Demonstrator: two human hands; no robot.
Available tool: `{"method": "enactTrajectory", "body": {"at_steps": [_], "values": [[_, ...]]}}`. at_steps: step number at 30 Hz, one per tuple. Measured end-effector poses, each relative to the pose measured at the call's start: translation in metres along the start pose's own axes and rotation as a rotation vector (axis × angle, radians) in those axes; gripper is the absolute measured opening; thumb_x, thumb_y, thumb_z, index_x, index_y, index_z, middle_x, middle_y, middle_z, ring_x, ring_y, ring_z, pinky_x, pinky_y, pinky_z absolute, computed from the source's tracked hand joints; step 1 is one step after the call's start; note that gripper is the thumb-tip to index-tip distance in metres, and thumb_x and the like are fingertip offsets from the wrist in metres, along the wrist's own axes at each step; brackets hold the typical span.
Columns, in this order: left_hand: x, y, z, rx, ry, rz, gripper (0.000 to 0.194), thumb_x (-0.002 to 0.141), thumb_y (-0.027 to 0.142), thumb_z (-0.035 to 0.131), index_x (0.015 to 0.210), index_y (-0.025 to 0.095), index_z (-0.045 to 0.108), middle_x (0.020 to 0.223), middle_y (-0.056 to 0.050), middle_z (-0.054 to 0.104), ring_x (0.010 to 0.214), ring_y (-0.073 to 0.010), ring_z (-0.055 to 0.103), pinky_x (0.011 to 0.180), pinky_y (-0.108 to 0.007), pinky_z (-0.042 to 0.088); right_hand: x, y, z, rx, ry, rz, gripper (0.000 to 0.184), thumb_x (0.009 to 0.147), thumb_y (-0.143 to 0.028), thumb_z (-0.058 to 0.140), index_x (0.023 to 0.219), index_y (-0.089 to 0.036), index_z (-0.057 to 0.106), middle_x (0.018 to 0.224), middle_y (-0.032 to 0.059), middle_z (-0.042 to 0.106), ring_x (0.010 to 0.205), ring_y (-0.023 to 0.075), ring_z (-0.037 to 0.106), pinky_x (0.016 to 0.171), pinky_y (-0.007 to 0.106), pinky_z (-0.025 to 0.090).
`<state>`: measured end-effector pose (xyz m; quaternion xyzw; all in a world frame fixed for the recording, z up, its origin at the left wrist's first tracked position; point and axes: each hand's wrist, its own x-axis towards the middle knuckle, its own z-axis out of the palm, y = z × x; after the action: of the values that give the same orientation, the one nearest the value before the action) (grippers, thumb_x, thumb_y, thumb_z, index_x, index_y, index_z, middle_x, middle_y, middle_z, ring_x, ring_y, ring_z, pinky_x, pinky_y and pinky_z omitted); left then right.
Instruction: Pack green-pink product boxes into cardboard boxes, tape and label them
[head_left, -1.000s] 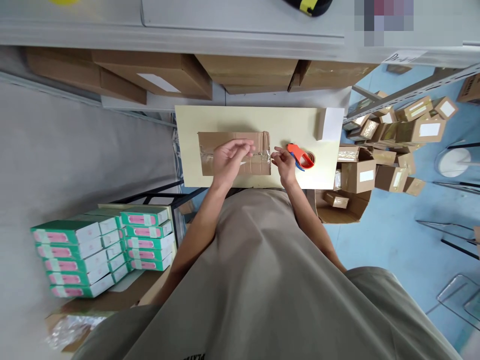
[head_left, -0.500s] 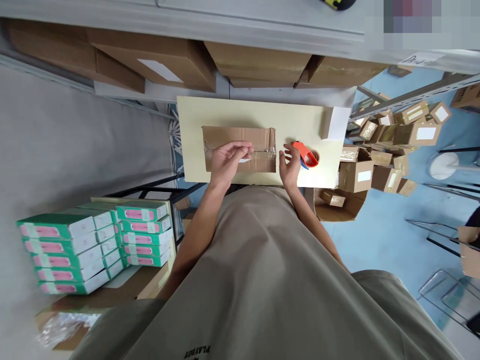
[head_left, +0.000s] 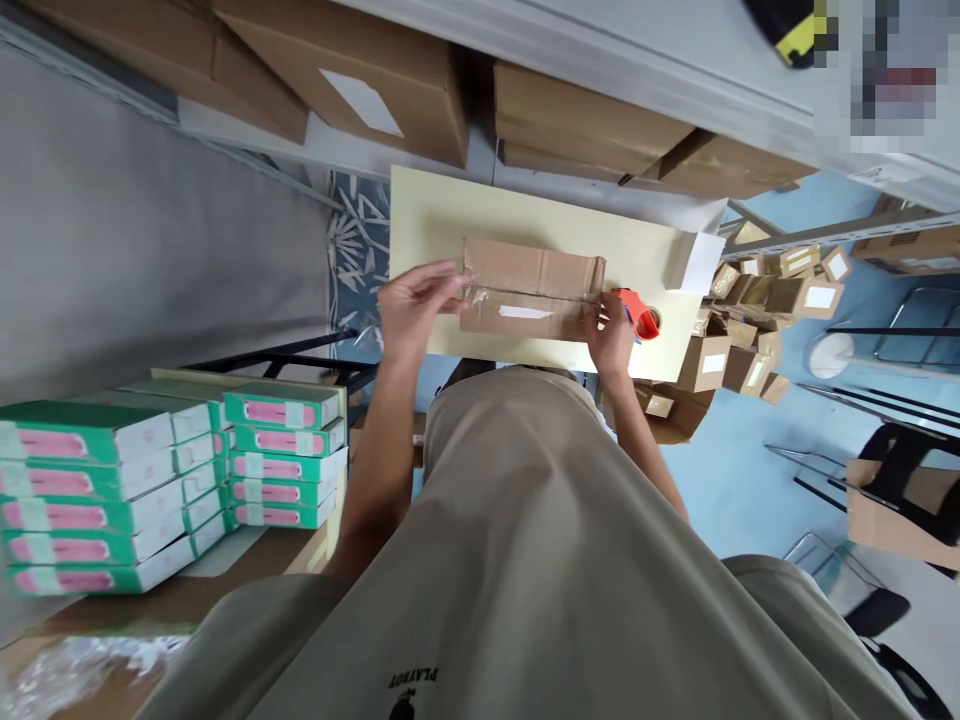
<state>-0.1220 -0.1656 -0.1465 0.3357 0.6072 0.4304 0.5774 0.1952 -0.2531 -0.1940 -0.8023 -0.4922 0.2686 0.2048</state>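
A flat brown cardboard box (head_left: 532, 270) lies on the pale yellow tabletop (head_left: 427, 210), with clear tape along its middle seam and a white label on top. My left hand (head_left: 416, 300) is at the box's left end, thumb and fingers closed at the taped edge. Around the right end, my right hand (head_left: 609, 338) has its fingers bent against the cardboard. Just past that hand is an orange-red tape dispenser (head_left: 634, 308), partly hidden by the fingers.
A white box (head_left: 696, 262) stands at the tabletop's right end. Large cartons (head_left: 375, 70) fill the shelf behind. Stacked green-and-white boxes (head_left: 277, 455) are at left; several small cartons (head_left: 780, 290) are piled at right.
The box has shifted right on the tabletop, closer to the tape dispenser. My left hand has gone from above the box to its left end; my right hand has come against its right end.
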Motion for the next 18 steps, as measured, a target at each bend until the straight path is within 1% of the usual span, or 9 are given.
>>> {"method": "enactTrajectory", "body": {"at_steps": [2,3,5,7,10,12,13,16,18], "values": [[0.019,0.004,-0.034,-0.011,0.120,-0.034,0.042,0.086,0.055,0.096,0.103,0.020,0.082,0.101,-0.007,0.088,0.083,-0.0202,0.085,0.074,-0.032,0.071,0.000,0.002,0.002,0.016,0.046,-0.003,0.038,0.109,-0.041,0.059,0.139,-0.018,0.064,0.129,0.0203,0.081,0.107,0.0288,0.081,0.092,0.043,0.066],[0.028,0.007,-0.049,-0.010,0.171,-0.061,0.034,0.094,0.050,0.091,0.102,0.019,0.081,0.101,-0.006,0.088,0.080,-0.0176,0.083,0.075,-0.031,0.071,0.001,0.003,0.004,0.014,0.070,0.002,0.038,0.108,-0.041,0.059,0.139,-0.019,0.064,0.128,0.0199,0.081,0.106,0.0285,0.082,0.092,0.044,0.066],[0.046,0.013,-0.078,0.004,0.254,-0.111,0.016,0.105,0.033,0.077,0.101,0.017,0.079,0.099,-0.004,0.087,0.075,-0.0121,0.080,0.077,-0.029,0.068,0.001,0.003,0.007,-0.002,0.118,0.024,0.038,0.107,-0.043,0.060,0.137,-0.019,0.063,0.125,0.0194,0.083,0.103,0.0288,0.082,0.093,0.046,0.067],[0.061,0.017,-0.102,0.024,0.329,-0.154,0.012,0.107,0.016,0.066,0.101,0.016,0.077,0.092,0.001,0.085,0.073,-0.0080,0.077,0.076,-0.024,0.064,0.001,0.002,0.010,-0.012,0.159,0.046,0.036,0.105,-0.043,0.061,0.133,-0.020,0.064,0.122,0.0196,0.083,0.104,0.0301,0.082,0.095,0.049,0.067],[0.078,0.013,-0.126,0.032,0.389,-0.220,0.016,0.106,0.010,0.060,0.105,0.015,0.075,0.087,0.007,0.084,0.076,-0.0058,0.076,0.076,-0.020,0.061,-0.001,-0.001,0.011,0.015,0.187,0.066,0.033,0.102,-0.041,0.063,0.129,-0.021,0.064,0.121,0.0202,0.084,0.110,0.0318,0.082,0.098,0.050,0.067],[0.082,0.005,-0.130,0.043,0.373,-0.256,0.014,0.105,0.010,0.062,0.107,0.014,0.075,0.087,0.007,0.084,0.076,-0.0058,0.075,0.078,-0.021,0.062,-0.002,-0.001,0.010,0.044,0.180,0.076,0.034,0.101,-0.041,0.065,0.129,-0.022,0.063,0.122,0.0199,0.084,0.113,0.0319,0.083,0.099,0.050,0.067],[0.082,0.000,-0.129,0.048,0.348,-0.266,0.012,0.104,0.010,0.064,0.107,0.014,0.075,0.088,0.006,0.084,0.075,-0.0062,0.075,0.080,-0.022,0.063,-0.002,-0.001,0.009,0.054,0.174,0.081,0.035,0.101,-0.042,0.066,0.129,-0.021,0.063,0.122,0.0198,0.084,0.114,0.0320,0.083,0.100,0.051,0.067],[0.074,-0.015,-0.112,0.031,0.222,-0.270,0.006,0.098,0.018,0.077,0.103,0.016,0.077,0.095,0.000,0.086,0.075,-0.0106,0.079,0.083,-0.028,0.066,-0.001,0.001,0.007,0.040,0.166,0.103,0.041,0.100,-0.043,0.068,0.133,-0.020,0.065,0.124,0.0197,0.084,0.116,0.0329,0.083,0.102,0.053,0.066],[0.067,-0.023,-0.096,-0.002,0.136,-0.263,0.018,0.092,0.030,0.087,0.102,0.017,0.078,0.100,-0.005,0.088,0.078,-0.0151,0.083,0.081,-0.029,0.068,0.001,0.004,0.006,0.022,0.165,0.111,0.045,0.099,-0.043,0.068,0.137,-0.020,0.066,0.124,0.0191,0.084,0.116,0.0331,0.083,0.103,0.054,0.066]]}}
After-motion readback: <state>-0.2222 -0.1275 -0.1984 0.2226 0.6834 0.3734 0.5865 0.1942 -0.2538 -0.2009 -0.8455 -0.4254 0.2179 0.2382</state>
